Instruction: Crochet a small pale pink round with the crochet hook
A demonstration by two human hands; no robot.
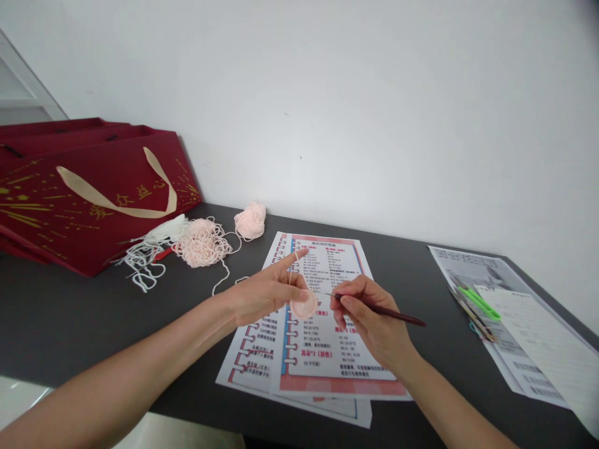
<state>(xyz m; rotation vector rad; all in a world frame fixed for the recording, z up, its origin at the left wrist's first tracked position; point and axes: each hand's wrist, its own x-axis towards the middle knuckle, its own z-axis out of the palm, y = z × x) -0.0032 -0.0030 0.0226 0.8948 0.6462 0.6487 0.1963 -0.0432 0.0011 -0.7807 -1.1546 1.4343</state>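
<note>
My left hand [267, 290] pinches a small round pink crochet piece [304, 306] between thumb and fingers, with the index finger stretched out and pale yarn looped over it. My right hand [369, 318] grips a dark red crochet hook [388, 312] like a pencil, its metal tip pointing at the pink piece. The yarn strand runs back across the table to a small pink yarn ball [250, 221] and a loose pink yarn tangle [202, 243]. Both hands hover over printed pattern sheets [322, 355] on the dark table [70, 318].
A dark red gift bag [84, 193] with gold print lies at the back left, with white yarn [150, 255] beside it. More papers [528, 324] lie at the right with green-handled scissors [478, 303] and pens on them. A white wall stands behind.
</note>
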